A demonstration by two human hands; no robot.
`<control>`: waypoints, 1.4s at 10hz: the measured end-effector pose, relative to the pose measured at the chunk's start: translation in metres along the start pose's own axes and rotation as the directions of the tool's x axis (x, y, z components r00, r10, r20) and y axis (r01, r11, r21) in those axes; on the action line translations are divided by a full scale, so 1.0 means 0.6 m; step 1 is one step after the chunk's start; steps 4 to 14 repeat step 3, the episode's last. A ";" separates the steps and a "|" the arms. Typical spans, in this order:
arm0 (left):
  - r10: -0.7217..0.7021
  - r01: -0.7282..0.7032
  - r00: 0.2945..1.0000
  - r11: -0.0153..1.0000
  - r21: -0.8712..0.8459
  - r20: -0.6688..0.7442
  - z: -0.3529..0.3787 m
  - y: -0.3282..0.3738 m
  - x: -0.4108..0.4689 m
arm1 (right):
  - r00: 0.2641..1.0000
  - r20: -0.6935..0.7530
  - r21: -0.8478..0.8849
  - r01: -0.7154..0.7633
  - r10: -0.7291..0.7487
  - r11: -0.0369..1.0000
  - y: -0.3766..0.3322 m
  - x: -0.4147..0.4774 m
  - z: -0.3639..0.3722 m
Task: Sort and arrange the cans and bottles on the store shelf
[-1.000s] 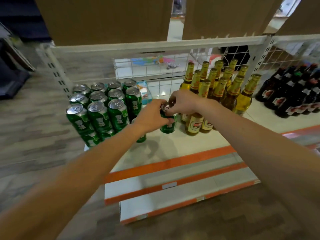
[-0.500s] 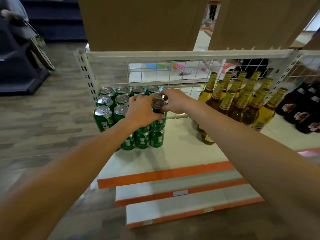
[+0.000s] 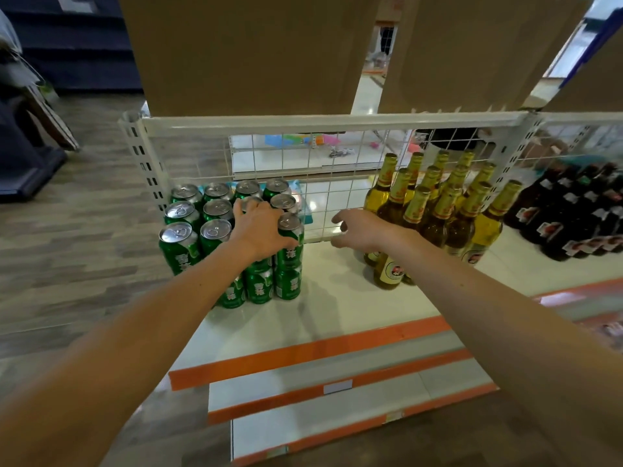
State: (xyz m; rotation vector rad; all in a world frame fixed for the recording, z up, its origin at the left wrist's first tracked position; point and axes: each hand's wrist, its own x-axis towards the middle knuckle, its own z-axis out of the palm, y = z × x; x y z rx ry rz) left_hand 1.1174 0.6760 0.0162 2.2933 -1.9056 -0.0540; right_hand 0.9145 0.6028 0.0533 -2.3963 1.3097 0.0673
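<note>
Head view, the only one:

- Green cans (image 3: 215, 237): stacked two layers high at the left end of the white shelf (image 3: 337, 298), hard against the wire mesh back (image 3: 337, 183). Top layer is a 4-wide, 3-deep block. 11 lids are visible; the 12th spot is under the palm, so it can't be confirmed. Lower layer shows 3 can bodies at the front; the rest is hidden by the arm and the cans above.
- Front-right can (image 3: 290, 230): sits on the top layer at the near right corner, upright.
- Left hand (image 3: 261, 230): palm down on the top layer, fingers (image 3: 246, 207) spread and bent over the lids, thumb against the side of the front-right can. Can't tell whether it actually grips anything.
- Right hand (image 3: 362, 227): in the air between cans and bottles, fingers loosely curled, holding nothing, touching nothing.
- Amber bottles (image 3: 435, 210): 12 gold necks counted, 4 by 3, mid-shelf, well apart from the cans.
- Dark bottles (image 3: 573, 217): on the next bay to the right, too blurred to count.
- Cardboard boxes (image 3: 236, 52): on the level above.
- 3 orange-edged shelf fronts are visible in all.
</note>
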 end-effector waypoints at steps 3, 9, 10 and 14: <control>-0.021 0.024 0.999 0.996 0.089 -0.036 -0.006 0.016 -0.003 | 0.999 0.023 -0.036 -0.025 0.025 0.999 0.005 -0.024 -0.009; -0.021 0.024 0.999 0.996 0.089 -0.036 -0.006 0.016 -0.003 | 0.999 0.023 -0.036 -0.025 0.025 0.999 0.005 -0.024 -0.009; -0.021 0.024 0.999 0.996 0.089 -0.036 -0.006 0.016 -0.003 | 0.999 0.023 -0.036 -0.025 0.025 0.999 0.005 -0.024 -0.009; -0.021 0.024 0.999 0.996 0.089 -0.036 -0.006 0.016 -0.003 | 0.999 0.023 -0.036 -0.025 0.025 0.999 0.005 -0.024 -0.009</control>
